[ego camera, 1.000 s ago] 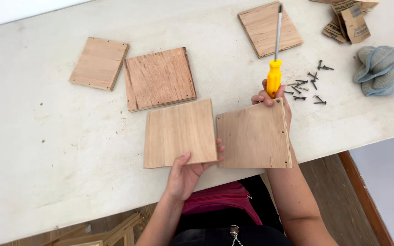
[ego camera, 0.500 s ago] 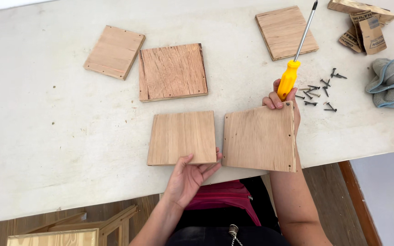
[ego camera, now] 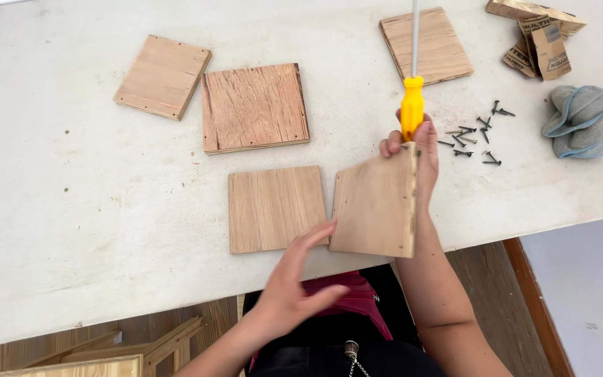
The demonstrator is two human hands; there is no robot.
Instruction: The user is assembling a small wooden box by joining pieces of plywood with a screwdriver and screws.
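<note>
right hand [ego camera: 413,150] grips the yellow screwdriver [ego camera: 412,105] and the tilted plywood square [ego camera: 375,206] together. left hand [ego camera: 298,276], fingers loose and holding nothing, touches that square's near-left corner. looks like lining up a joint; next wants steadying the panel. screws [ego camera: 474,134] right of it, white table [ego camera: 71,209], wood floor below.

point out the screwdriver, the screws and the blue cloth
screwdriver [ego camera: 412,105], head view, on the yellow handle
screws [ego camera: 474,134], head view, middle of the loose pile
blue cloth [ego camera: 586,120], head view, middle of the bundle
</note>
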